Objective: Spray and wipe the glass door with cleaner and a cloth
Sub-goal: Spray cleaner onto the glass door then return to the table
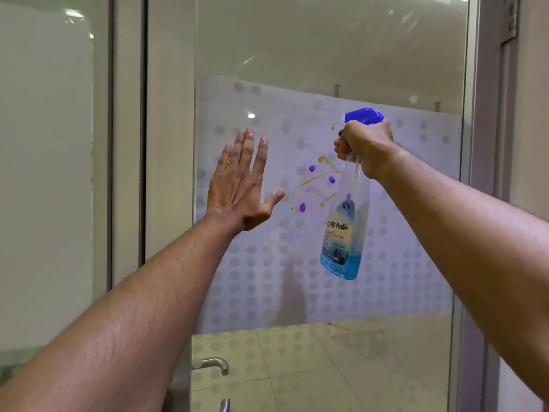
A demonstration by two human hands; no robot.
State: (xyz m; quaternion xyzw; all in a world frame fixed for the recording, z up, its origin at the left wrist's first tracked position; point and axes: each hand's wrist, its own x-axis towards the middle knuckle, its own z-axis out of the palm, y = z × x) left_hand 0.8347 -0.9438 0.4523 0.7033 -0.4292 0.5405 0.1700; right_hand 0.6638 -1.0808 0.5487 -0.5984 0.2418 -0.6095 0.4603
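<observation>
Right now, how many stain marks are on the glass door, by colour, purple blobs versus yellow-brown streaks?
Purple blobs: 4 (one shows through the spray bottle)
Yellow-brown streaks: 5, counting the dotted trails as single streaks
Total: 9 marks on the glass door

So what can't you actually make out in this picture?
- Cloth: none shows in the head view; the left hand is open and holds nothing.
- Trigger of the spray bottle: covered by the right hand, so whether it is squeezed is unclear.
- Bottle label: small print too blurred to read.
- Door handle: the lower one is cut off by the bottom edge.
- Whether the left palm touches the glass door: hidden behind the hand.
</observation>
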